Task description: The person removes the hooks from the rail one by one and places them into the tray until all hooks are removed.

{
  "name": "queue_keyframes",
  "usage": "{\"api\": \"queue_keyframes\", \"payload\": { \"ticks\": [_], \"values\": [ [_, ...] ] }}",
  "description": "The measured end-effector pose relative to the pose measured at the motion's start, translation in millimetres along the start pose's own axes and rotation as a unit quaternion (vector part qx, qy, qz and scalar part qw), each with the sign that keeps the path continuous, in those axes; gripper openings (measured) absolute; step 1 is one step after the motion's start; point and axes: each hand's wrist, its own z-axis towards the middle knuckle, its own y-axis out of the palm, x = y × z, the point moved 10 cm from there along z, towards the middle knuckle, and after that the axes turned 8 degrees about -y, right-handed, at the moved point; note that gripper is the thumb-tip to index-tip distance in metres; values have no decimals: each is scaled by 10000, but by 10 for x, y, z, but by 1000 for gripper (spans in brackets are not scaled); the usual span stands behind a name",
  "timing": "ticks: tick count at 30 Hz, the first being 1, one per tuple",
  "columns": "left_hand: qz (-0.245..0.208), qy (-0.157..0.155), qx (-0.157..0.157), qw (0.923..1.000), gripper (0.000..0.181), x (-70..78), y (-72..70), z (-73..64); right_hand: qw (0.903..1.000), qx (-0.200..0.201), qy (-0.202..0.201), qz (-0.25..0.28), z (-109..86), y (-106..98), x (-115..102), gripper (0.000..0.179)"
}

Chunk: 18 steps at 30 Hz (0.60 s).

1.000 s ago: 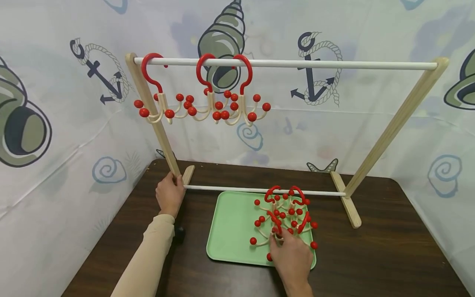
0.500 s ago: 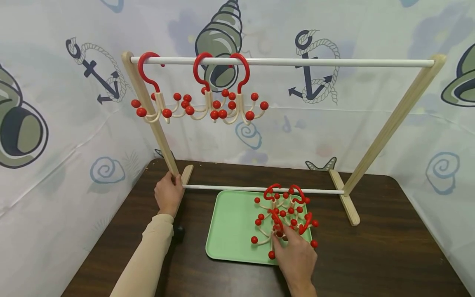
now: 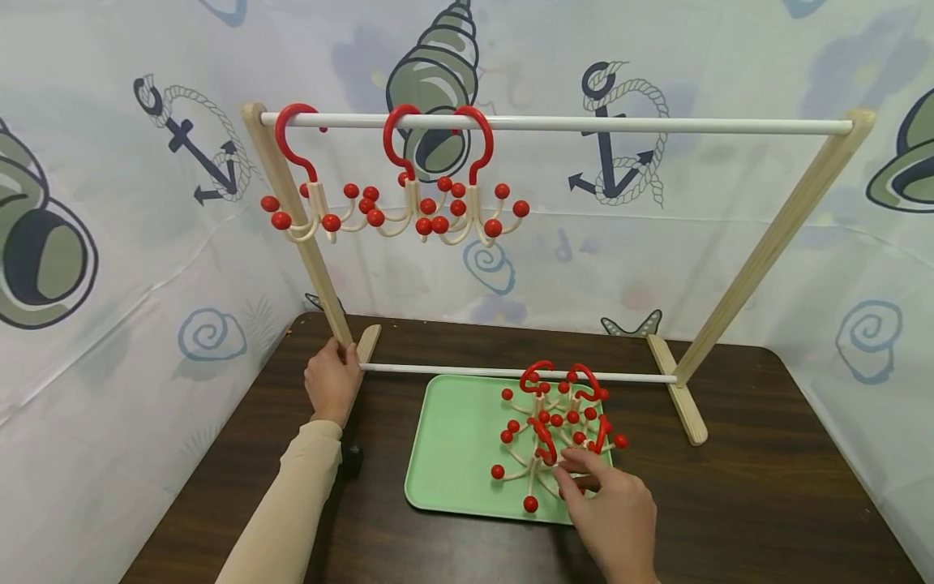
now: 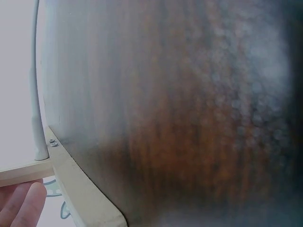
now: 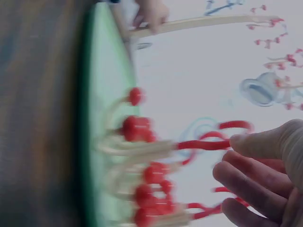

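My left hand (image 3: 332,381) grips the foot of the left wooden post (image 3: 321,292) of a rack; its fingertips (image 4: 33,201) show behind the wood in the left wrist view. On a green tray (image 3: 445,454) stand several cream multi-arm hangers with red hooks and red ball tips. Over the tray's front right is my right hand (image 3: 613,511), fingers loosely bent and parted, thumb and index tips right at the red hook of the front-left hanger (image 3: 543,442). In the right wrist view, the thumb overlaps the end of that hook (image 5: 203,144).
Three similar hangers hang from the white top bar (image 3: 657,126), toward its left end, one of them the hanger (image 3: 474,207) farthest right. A white lower bar (image 3: 409,370) runs behind the tray. The right post (image 3: 781,243) stands on a wooden foot (image 3: 679,393) on the dark table (image 3: 766,487).
My right hand has drawn back to the right from the front-left hanger, and its fingers have spread. The hangers stay on the tray. My left hand keeps its hold on the post.
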Motion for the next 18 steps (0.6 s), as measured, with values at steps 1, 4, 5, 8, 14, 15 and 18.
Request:
{"api": "queue_keyframes", "payload": {
  "ticks": [1, 4, 5, 8, 14, 15, 18],
  "values": [
    [2, 10, -2, 10000, 18, 5, 0, 1, 9999, 99, -21, 102, 28, -79, -14, 23],
    [-9, 25, -21, 10000, 18, 11, 1, 3, 9972, 457, -171, 564, 139, -338, -62, 21],
    [-13, 21, -24, 10000, 18, 12, -1, 3, 9954, 557, -283, 725, 188, -428, -96, 20],
    [-48, 37, -27, 10000, 17, 19, -15, -3, 9885, 730, -673, 1145, 351, -669, -229, 19],
    [-71, 42, -45, 10000, 17, 22, -36, -10, 9775, 558, -1605, 1248, 757, -906, -619, 26],
    [-50, 39, -47, 10000, 17, 19, -35, -7, 9747, 521, -1784, 1246, 832, -917, -691, 28],
    [-13, 49, -81, 10000, 18, 12, -30, -1, 9663, 386, -2202, 1279, 1084, -910, -887, 34]
  ]
}}
